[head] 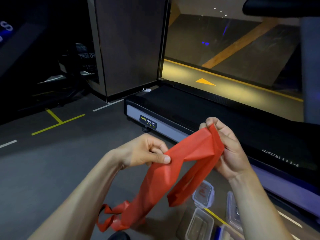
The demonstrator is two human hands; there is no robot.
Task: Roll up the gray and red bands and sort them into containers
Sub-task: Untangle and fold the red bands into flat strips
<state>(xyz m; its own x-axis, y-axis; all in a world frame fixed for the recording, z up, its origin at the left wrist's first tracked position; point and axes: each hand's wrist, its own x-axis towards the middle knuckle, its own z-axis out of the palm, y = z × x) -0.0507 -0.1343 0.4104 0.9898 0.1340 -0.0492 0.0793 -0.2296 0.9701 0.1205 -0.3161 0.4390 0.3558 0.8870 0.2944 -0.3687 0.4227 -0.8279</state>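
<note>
The person holds a red band (173, 170) up in the air with both hands. The left hand (147, 153) pinches the band near its middle, with the thumb on top and the other fingers curled under. The right hand (226, 146) grips the top fold of the band, with the fingers curled round it. Between the two hands the band is pulled out wide and a bit creased.

From the right hand a short end hangs down. From the left hand a long part drops down and ends in a twisted, bunched tail low at the bottom, close to the floor (43, 170). I cannot tell if the tail touches the floor.

On the floor, low on the right, sit some clear boxes. One box (199, 224) is open on top. Just beyond it lies a clear lid (204, 194) with red print on it. Another clear box (232, 210) stands near the right arm, partly hidden by it.

A black treadmill (199, 110) sits right behind the hands, with a small sign on its end. Yellow and white lines are on the dark floor. Behind the treadmill is a big window (233, 49).
</note>
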